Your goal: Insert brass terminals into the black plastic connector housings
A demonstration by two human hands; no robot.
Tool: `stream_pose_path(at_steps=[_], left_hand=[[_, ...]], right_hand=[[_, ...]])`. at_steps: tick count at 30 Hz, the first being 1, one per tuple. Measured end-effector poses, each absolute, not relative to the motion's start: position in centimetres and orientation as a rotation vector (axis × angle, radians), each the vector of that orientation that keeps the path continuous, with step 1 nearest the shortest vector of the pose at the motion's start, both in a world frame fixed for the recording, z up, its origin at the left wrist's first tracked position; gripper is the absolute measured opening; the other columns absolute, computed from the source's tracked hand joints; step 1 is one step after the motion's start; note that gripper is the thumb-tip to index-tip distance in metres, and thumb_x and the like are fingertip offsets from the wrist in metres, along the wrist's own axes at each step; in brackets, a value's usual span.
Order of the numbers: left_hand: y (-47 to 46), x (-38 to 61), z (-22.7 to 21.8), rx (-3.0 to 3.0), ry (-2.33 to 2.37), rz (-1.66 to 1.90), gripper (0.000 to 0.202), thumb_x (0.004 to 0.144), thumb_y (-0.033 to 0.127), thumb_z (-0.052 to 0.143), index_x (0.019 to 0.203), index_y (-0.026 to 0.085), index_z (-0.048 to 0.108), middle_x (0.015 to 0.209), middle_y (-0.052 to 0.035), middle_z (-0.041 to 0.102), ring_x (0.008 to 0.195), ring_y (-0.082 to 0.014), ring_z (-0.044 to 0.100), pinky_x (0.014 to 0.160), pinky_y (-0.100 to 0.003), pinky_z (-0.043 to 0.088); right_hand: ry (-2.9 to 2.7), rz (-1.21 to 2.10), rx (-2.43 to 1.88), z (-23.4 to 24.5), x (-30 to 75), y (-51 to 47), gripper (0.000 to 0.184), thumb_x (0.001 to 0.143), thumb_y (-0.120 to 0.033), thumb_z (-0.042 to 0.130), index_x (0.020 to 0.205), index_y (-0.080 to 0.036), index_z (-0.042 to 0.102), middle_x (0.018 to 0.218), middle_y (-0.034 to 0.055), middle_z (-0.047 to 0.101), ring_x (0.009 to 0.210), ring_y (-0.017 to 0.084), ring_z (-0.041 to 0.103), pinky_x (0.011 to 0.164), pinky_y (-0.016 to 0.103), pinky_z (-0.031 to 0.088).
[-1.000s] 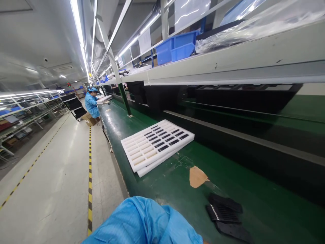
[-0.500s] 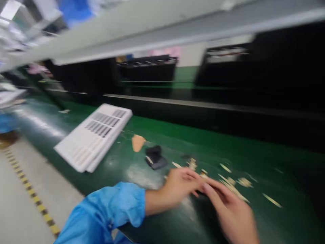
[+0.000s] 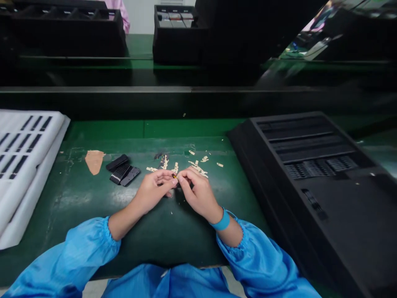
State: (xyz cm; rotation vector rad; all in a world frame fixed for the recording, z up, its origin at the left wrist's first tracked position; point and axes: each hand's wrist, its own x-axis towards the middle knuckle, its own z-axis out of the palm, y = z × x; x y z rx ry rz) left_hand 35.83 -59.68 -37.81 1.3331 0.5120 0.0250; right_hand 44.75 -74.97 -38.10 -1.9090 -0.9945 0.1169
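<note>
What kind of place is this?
Probably a factory production bench, perhaps for small electronic parts. Small pale pieces lie scattered on the green worktop, a white slotted tray holds dark parts, and the worker wears blue sleeves.

Long dark-green smooth-topped workbench (image 3: 192, 246) fills most of my view; brighter green strip (image 3: 105, 129) along its back. Behind that, a low black barrier (image 3: 93, 103) with a thin grey top edge runs left to right. Past it: second green work surface (image 3: 139, 45), wide black compartmented bin (image 3: 71, 33) left, smaller black open-topped bin (image 3: 176, 43) near middle, off-white wall (image 3: 141, 18) between. Upper right's blurry. Soft whitish glare on benchtop, left side. Pale floor (image 3: 95, 289) shows below the front edge.
</note>
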Motion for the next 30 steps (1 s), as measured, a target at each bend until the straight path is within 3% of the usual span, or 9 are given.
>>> stream_pose_path(at_steps=[4, 9, 12, 17, 24, 30], left_hand=[[-59.3, 35.9, -37.8, 1.409, 0.510, 0.018, 0.030, 0.076, 0.040, 0.082, 0.088, 0.014, 0.072, 0.079, -0.0055, 0.075, 0.079, -0.0197, 0.075, 0.054, -0.023, 0.061], [-59.4, 35.9, -37.7, 1.460, 0.568, 0.075, 0.028, 0.075, 0.039, 0.082, 0.086, 0.015, 0.071, 0.074, -0.0038, 0.074, 0.074, -0.0198, 0.075, 0.051, -0.024, 0.062], [-59.6, 35.8, -37.9, 1.501, 0.565, 0.156, 0.025, 0.079, 0.039, 0.078, 0.089, 0.016, 0.073, 0.078, -0.0033, 0.075, 0.074, -0.0196, 0.075, 0.051, -0.024, 0.062], [-59.8, 35.4, -38.2, 1.775, 0.426, 0.328, 0.017, 0.088, 0.032, 0.070, 0.095, 0.018, 0.077, 0.089, -0.0036, 0.077, 0.071, -0.0153, 0.073, 0.059, -0.024, 0.063], [-59.7, 35.0, -38.1, 2.159, 0.160, 0.535, 0.011, 0.092, 0.021, 0.066, 0.093, 0.021, 0.078, 0.087, -0.0018, 0.076, 0.071, -0.0114, 0.069, 0.062, -0.018, 0.056], [-59.9, 35.3, -38.1, 1.836, 0.369, 0.288, 0.013, 0.088, 0.030, 0.071, 0.092, 0.019, 0.077, 0.088, -0.0029, 0.077, 0.069, -0.0138, 0.072, 0.057, -0.021, 0.062]], right_hand=[[-1.087, 0.045, -1.982, -38.2, 44.7, -75.0, 0.021, 0.103, -0.021, 0.047, 0.086, -0.022, 0.060, 0.082, 0.0041, 0.063, 0.079, 0.018, 0.060, 0.073, 0.031, 0.048], [-1.068, -0.187, -2.004, -38.3, 44.8, -75.2, 0.011, 0.101, -0.022, 0.056, 0.101, -0.021, 0.067, 0.096, 0.0078, 0.071, 0.088, 0.020, 0.067, 0.080, 0.033, 0.053], [-1.116, -0.342, -2.028, -38.3, 44.4, -75.2, 0.009, 0.099, -0.020, 0.061, 0.100, -0.021, 0.070, 0.092, 0.0054, 0.076, 0.085, 0.019, 0.070, 0.079, 0.033, 0.052], [-1.134, -0.290, -2.016, -38.6, 43.7, -75.1, 0.014, 0.099, -0.017, 0.060, 0.104, -0.021, 0.073, 0.095, 0.0041, 0.079, 0.082, 0.016, 0.073, 0.075, 0.029, 0.053], [-1.123, -0.354, -2.064, -38.4, 43.9, -75.1, 0.015, 0.096, -0.017, 0.060, 0.092, -0.021, 0.073, 0.081, 0.0010, 0.077, 0.070, 0.014, 0.071, 0.069, 0.026, 0.052], [-1.063, -0.297, -2.095, -38.4, 44.4, -74.9, 0.020, 0.093, -0.017, 0.058, 0.079, -0.022, 0.071, 0.072, -0.0004, 0.071, 0.063, 0.011, 0.063, 0.063, 0.023, 0.047]])
